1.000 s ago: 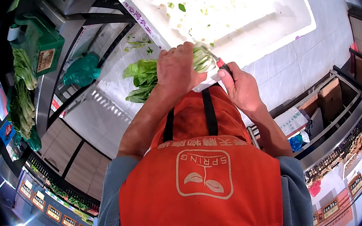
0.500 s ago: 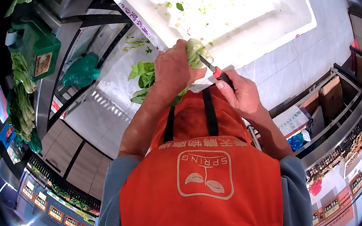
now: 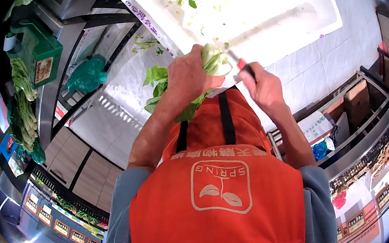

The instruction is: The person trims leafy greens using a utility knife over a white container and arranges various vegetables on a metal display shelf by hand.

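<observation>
A leafy green vegetable (image 3: 215, 61) is gripped in my left hand (image 3: 188, 74), its pale cut stem end pointing right and its green leaves (image 3: 156, 83) hanging out on the left. My right hand (image 3: 264, 85) is closed around the dark and red handle of a small knife (image 3: 241, 64). The blade, blurred, is just right of the stem end and apart from it or barely touching; I cannot tell which. Both hands are over the near edge of a white foam box (image 3: 286, 48), with small green and pale scraps scattered inside.
Leaf scraps (image 3: 146, 44) lie on the tiled floor left of the box. A green plastic bag (image 3: 87, 76) and bundled greens (image 3: 24, 115) are at the left. To the right stands a metal-framed rack (image 3: 340, 106) with boxes. A red apron (image 3: 220, 232) covers my front.
The knife has come away from the stem end, moving up and right with my right hand. More of the pale stem end shows. My left hand keeps its hold, shifted slightly.
</observation>
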A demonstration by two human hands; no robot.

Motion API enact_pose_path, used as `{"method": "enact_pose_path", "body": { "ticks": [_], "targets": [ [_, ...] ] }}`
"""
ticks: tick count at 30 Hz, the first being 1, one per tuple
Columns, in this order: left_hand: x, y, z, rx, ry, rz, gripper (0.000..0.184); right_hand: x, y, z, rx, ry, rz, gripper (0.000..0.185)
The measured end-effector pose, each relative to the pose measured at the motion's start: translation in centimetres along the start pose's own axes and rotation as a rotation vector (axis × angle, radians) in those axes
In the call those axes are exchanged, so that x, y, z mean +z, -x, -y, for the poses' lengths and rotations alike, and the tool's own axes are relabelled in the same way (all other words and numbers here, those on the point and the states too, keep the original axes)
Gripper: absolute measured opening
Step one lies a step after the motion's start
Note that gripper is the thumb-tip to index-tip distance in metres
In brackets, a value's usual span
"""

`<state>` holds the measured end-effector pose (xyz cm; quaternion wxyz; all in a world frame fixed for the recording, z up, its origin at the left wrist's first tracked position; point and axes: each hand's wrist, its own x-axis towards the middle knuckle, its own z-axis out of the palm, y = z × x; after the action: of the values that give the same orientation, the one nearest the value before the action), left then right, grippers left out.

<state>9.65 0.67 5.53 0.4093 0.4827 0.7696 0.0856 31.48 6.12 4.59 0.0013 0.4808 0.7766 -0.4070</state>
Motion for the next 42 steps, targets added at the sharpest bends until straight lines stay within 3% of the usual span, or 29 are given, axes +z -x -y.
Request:
{"method": "enact_pose_path", "body": {
  "ticks": [1,4,8,11,12,16,19,24,27,31,34,42],
  "targets": [
    [-0.1,0.1,-0.1,-0.014,0.003,0.026,0.08,0.1,-0.5,-0.9,0.187,-0.007,0.064,0.039],
    [0.0,-0.2,0.5,-0.033,0.017,-0.014,0.081,-0.8,-0.2,-1.7,0.141,-0.218,0.029,0.049],
    [-0.8,-0.2,1.3,0.049,0.377,0.072,0.086,-0.4,-0.3,-1.2,0.206,-0.712,0.231,0.056],
    [-1.4,0.1,1.6,0.166,0.728,0.169,0.085,-1.6,-0.5,0.3,0.277,-0.861,0.285,0.053],
    [-1.8,0.1,1.5,0.108,0.899,0.278,0.086,-2.0,-0.5,0.6,0.271,-0.888,0.295,0.049],
    [-2.9,0.4,1.2,0.139,1.093,0.456,0.087,-2.7,-0.5,1.6,0.055,-0.857,0.163,0.042],
    [-3.6,1.0,0.2,0.132,1.149,0.531,0.085,-4.4,-0.7,3.2,0.031,-1.044,0.193,0.039],
    [-4.4,2.2,-2.1,0.196,1.195,0.561,0.079,-5.8,-0.3,4.9,-0.137,-0.855,0.115,0.038],
    [-4.6,2.8,-2.6,0.191,1.154,0.521,0.079,-7.8,0.9,3.9,-0.159,-0.737,0.092,0.036],
    [-5.4,4.6,-4.1,0.222,1.062,0.274,0.076,-9.8,2.8,4.7,-0.313,-0.294,0.086,0.042],
    [-5.6,5.2,-3.5,0.326,0.811,0.042,0.071,-10.6,3.9,5.8,-0.247,-0.206,0.125,0.044],
    [-5.2,5.8,-0.7,0.403,0.373,-0.26,0.073,-9.4,3.3,7.7,-0.248,-0.098,0.155,0.041]
  ]
}}
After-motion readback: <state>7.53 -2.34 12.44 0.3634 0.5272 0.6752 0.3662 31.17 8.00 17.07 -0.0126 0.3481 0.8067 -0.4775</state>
